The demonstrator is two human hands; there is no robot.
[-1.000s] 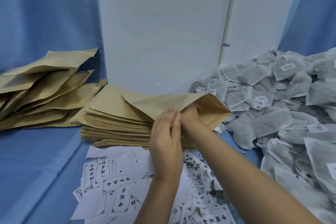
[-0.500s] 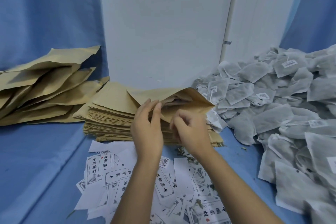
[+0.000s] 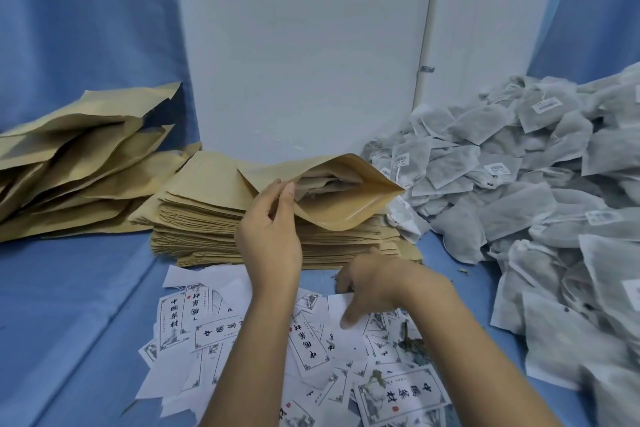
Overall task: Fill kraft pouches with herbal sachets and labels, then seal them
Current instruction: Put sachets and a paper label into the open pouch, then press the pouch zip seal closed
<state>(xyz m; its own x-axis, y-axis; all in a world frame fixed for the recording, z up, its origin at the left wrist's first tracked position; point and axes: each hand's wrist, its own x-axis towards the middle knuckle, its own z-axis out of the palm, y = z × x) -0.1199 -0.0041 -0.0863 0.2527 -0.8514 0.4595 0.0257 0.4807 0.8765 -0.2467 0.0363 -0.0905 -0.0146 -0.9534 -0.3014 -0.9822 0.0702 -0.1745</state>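
My left hand point(image 3: 270, 236) pinches the near lip of a kraft pouch point(image 3: 343, 208) and holds its mouth open above the stack of flat kraft pouches point(image 3: 207, 218). Grey sachets show inside the open pouch. My right hand point(image 3: 370, 281) is lowered onto the scattered white paper labels point(image 3: 311, 340), fingers curled down on them; whether it grips one I cannot tell. A large heap of grey herbal sachets point(image 3: 519, 184) lies at the right.
Filled kraft pouches point(image 3: 79, 156) are piled at the left on the blue cloth point(image 3: 69, 322). A white panel point(image 3: 304, 45) stands upright behind the stack. Bits of dried herb point(image 3: 408, 343) lie among the labels.
My right hand has left the pouch mouth and dropped down onto the labels. My left hand alone now holds the pouch, whose mouth gapes wider.
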